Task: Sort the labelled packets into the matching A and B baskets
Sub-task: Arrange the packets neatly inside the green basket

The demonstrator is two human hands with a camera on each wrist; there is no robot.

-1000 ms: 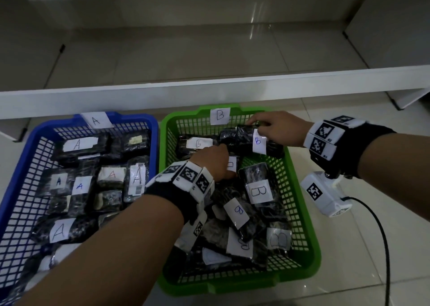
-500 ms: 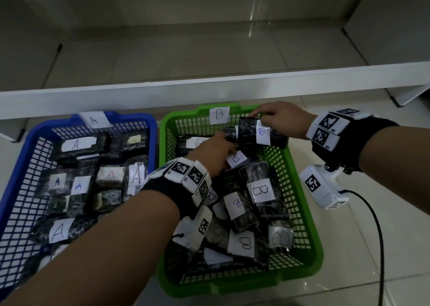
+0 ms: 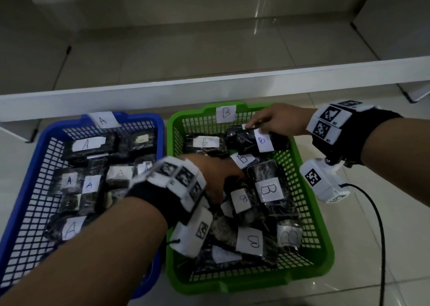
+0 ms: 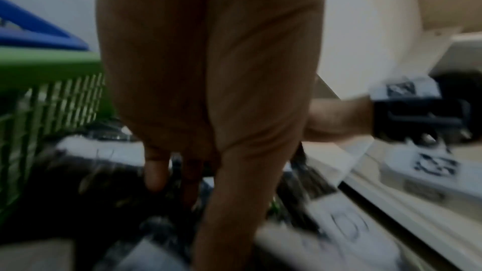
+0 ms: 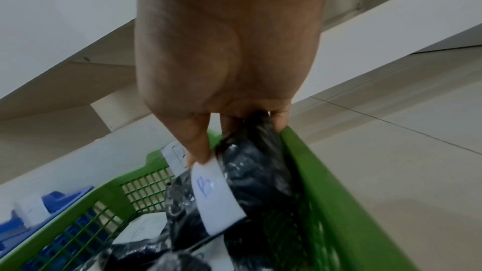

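Landmark: green basket (image 3: 311, 215), tagged "B" on its far rim, standing on the tiled floor.

Item 1. Blue basket (image 3: 30, 173), directly left of the green basket and touching it; rim tag reads "A". Contents: dark packets whose legible labels all read "A".

Item 2. Packets inside the green basket: every legible label reads "B", some lying upside down or sideways.

Item 3. Held packet (image 3: 256, 140), black wrap, white label with a blue "B", at the far right corner inside the green basket. The right hand (image 3: 279, 119) pinches its end between fingers and thumb.

Item 4. Left hand (image 3: 214, 173), down among the packets at the green basket's middle; fingers point downward, but blur hides whether they grip anything. Cannot tell.

Progress, as judged: sorting looks almost finished. No packet shows outside the two baskets and no mismatched label is seen. Remaining: setting down the held "B" packet, plus whatever the left hand is sorting through.
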